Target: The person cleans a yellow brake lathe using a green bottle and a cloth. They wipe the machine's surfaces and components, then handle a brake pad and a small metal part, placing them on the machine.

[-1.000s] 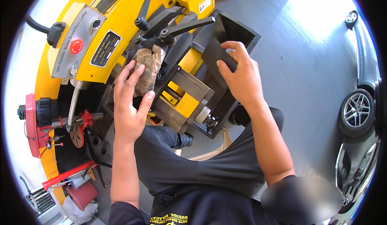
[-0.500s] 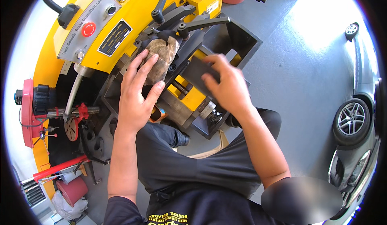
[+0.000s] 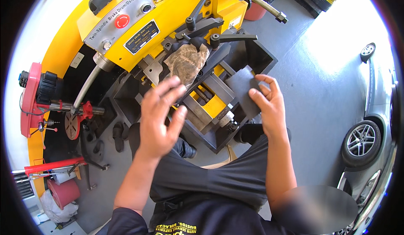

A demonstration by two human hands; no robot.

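Note:
In my right hand is a thin dark grey sheet that looks like sandpaper, pinched by its edge between thumb and fingers. It hangs over the right side of the lathe's slide. My left hand is open, its fingers spread and a little blurred, with nothing in it. Just beyond those fingertips a crumpled, brown, mottled cloth or paper lies on the lathe's tool holder, below two black clamp levers. Above them stands the yellow brake lathe.
A red stop button sits on the lathe's grey panel. A metal spindle juts out at the upper right. Left of me are a red drill press and a reddish bucket. A grey car stands along the right.
My right hand has moved right with the grey sheet, which is now lifted into clearer view. My left hand has drawn back from the brown crumpled piece. The view has shifted.

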